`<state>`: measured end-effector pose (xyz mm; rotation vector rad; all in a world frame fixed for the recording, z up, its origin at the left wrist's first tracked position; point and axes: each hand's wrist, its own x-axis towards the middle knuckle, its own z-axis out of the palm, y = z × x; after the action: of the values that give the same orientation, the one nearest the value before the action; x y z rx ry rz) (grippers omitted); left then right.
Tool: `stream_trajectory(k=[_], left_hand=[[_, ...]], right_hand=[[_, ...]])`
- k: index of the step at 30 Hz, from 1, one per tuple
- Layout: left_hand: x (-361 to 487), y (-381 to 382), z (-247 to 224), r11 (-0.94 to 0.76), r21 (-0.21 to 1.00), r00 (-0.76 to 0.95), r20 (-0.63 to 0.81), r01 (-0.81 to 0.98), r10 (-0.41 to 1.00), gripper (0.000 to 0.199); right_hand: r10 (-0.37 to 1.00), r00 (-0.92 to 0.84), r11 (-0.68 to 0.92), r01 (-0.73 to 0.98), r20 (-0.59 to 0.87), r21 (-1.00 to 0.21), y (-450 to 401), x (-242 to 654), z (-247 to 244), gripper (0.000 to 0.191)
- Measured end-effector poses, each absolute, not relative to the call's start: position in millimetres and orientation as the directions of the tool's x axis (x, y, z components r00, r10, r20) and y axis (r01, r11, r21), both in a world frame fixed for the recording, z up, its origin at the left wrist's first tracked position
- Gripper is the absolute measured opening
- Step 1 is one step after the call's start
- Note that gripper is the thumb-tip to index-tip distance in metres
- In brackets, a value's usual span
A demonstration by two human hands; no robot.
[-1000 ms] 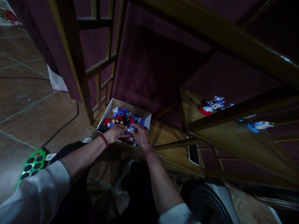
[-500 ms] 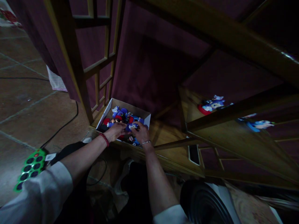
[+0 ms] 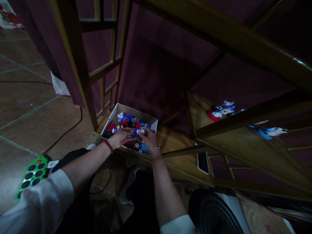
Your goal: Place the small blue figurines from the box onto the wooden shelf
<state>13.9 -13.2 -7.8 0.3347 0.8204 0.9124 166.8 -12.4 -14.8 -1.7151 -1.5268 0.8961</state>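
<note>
Left hand [image 3: 122,136]: lower left of centre, fingers bent beside the figurine; grip unclear.
Blue figurine [image 3: 142,131]: lower centre, at the open box [image 3: 111,118]; likely light, stiff, smooth; best held by its thick body.
Right hand [image 3: 149,138]: pinching the figurine.

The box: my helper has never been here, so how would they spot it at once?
Find the wooden shelf. At the left end of its low board sits the open, pale-walled box. It alone is crowded with small blue and red figures, with the left hand and right hand over it.
</note>
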Motion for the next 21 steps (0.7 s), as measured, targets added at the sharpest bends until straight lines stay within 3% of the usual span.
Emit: stream_trajectory(k=[12, 21], left_hand=[[16, -14, -6, 0.54, 0.559, 0.331, -0.436, -0.629, 0.837, 0.013], [17, -14, -9, 0.519, 0.562, 0.31, -0.429, -0.644, 0.848, 0.011]], right_hand=[[0.971, 0.156, -0.222, 0.328, -0.179, -0.918, -15, 162, -7, 0.041], [0.979, 0.13, -0.195, 0.328, -0.16, -0.924, -14, 163, -9, 0.04]])
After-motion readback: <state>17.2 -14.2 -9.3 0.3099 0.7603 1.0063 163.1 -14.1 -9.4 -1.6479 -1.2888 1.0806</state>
